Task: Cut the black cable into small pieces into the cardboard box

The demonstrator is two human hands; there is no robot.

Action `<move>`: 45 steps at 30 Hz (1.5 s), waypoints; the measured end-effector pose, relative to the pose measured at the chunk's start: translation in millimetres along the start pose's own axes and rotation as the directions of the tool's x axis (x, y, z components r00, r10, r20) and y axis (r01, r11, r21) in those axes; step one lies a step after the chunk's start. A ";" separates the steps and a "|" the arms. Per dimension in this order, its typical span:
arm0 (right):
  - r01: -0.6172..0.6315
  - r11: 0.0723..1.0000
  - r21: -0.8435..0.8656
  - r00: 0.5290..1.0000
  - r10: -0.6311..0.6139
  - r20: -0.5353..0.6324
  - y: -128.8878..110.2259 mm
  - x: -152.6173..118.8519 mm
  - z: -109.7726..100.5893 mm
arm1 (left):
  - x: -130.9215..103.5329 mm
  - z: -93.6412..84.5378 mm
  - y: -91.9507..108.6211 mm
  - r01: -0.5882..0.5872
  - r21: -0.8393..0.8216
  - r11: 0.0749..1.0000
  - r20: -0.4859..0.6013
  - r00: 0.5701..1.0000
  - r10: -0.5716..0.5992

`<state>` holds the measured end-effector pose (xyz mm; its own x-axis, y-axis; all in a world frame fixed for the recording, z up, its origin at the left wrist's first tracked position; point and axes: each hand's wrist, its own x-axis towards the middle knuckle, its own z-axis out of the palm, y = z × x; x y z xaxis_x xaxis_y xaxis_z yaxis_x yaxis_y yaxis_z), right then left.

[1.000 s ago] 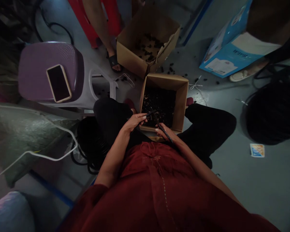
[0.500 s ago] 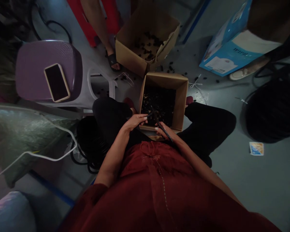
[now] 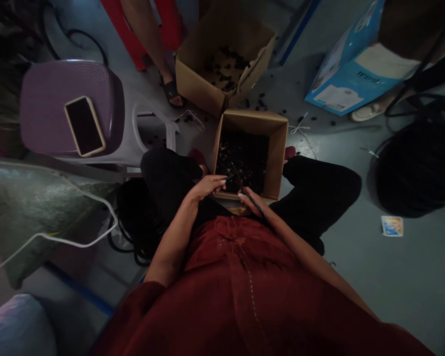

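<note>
My left hand pinches a thin dark piece over the near edge of an open cardboard box. Wrapped in my right hand is a long dark hand tool, perhaps scissors or pliers; its handle runs back along the wrist. The tool's front end meets the dark piece, though dim light hides whether it is clamped. Beneath both hands, a heap of small black pieces with some light bits covers the box's bottom.
A second cardboard box with scattered black pieces stands beyond. A purple stool bearing a phone is at left. Black coils and a blue carton lie right. Another person's sandaled foot is near the far box.
The view has shifted slightly, and the surroundings sit a little further left. Both hands keep nearly the same position over the box, still with the dark piece and the tool.
</note>
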<state>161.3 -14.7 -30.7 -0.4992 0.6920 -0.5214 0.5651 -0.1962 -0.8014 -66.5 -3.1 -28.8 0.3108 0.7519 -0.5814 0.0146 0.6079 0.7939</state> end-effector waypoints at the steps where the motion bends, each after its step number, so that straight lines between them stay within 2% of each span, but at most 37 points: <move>1: 0.007 1.000 -0.025 1.000 -0.007 -0.005 -0.6 -0.4 0.0 | 0.0 0.5 0.4 0.003 0.002 1.000 -0.002 1.000 -0.003; 10: 0.000 0.986 -0.164 0.998 -0.012 -0.069 2.3 3.0 1.2 | 1.3 4.9 1.1 0.044 -0.005 0.999 -0.044 0.998 -0.044; 30: -0.045 0.956 -0.291 0.990 0.003 -0.142 26.3 10.9 11.0 | 12.0 5.0 -9.4 0.076 -0.015 0.997 -0.073 0.994 -0.077; 40: -0.045 0.954 -0.298 0.988 -0.001 -0.152 29.6 14.3 11.8 | 12.6 4.8 -9.4 0.094 -0.038 0.995 -0.061 0.993 -0.096; 45: -0.122 0.975 -0.187 0.974 0.081 -0.213 33.7 17.4 9.3 | 10.3 5.6 -4.8 0.100 -0.029 0.995 -0.064 0.993 -0.101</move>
<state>165.5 -15.8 -69.5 -0.3002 0.8059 -0.5103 0.7344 -0.1461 -0.6628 -58.0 0.2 -37.6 0.2458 0.7014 -0.6691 0.0175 0.6869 0.7265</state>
